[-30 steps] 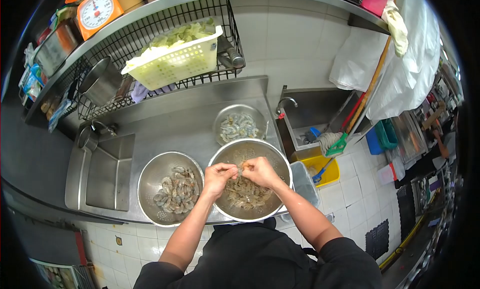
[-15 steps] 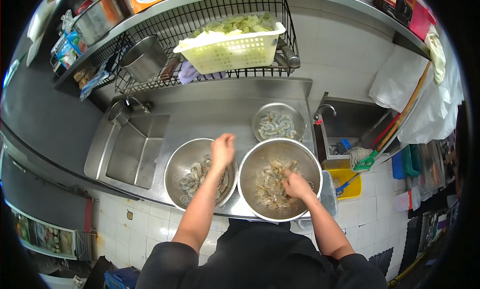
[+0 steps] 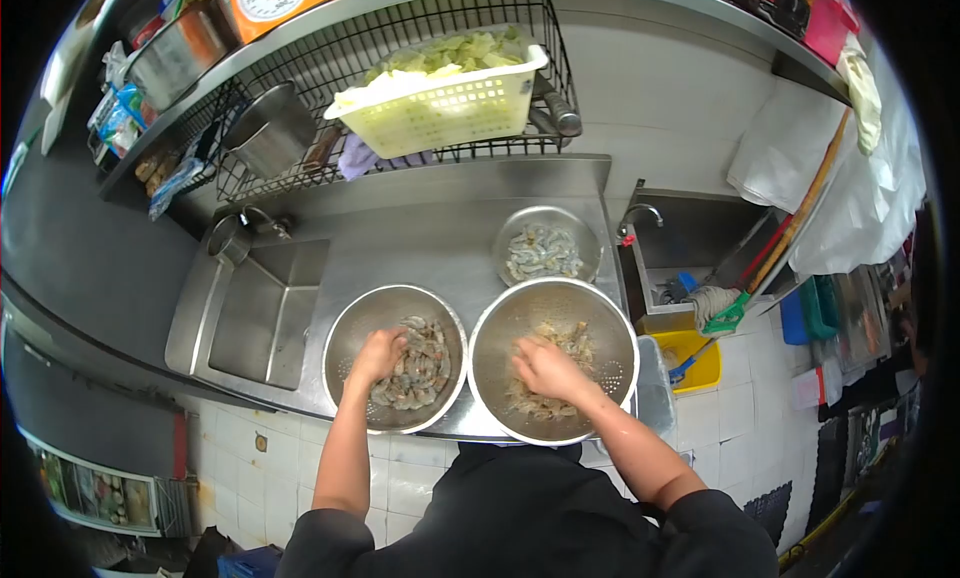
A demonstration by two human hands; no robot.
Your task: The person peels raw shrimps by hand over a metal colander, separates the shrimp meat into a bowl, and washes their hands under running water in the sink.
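My left hand [image 3: 379, 356] is down inside the left steel colander [image 3: 345, 323], its fingers drawn together at the edge of a pile of whole grey shrimp [image 3: 425, 366]. They appear to pinch a shrimp, though the fingertips are partly hidden. In the right, larger colander [image 3: 490, 323], my right hand [image 3: 550, 368] hangs over a heap of shrimp heads and shells [image 3: 580, 346]. Its fingers are curled and closed; what is in them cannot be made out. Behind that colander stands a steel bowl [image 3: 508, 233] of peeled shrimp [image 3: 545, 251].
A sink [image 3: 262, 323] lies at the left of the steel counter [image 3: 400, 228]. Above, a wire rack [image 3: 320, 68] carries a basket [image 3: 440, 113] of cut leaves and a steel pot [image 3: 268, 133]. On the right are another sink [image 3: 680, 243], a mop [image 3: 715, 313] and a yellow bucket [image 3: 705, 370].
My left hand has come down from above the left colander's right side into its left part, at the shrimp. My right hand has shifted left over the shells. The view has moved slightly.
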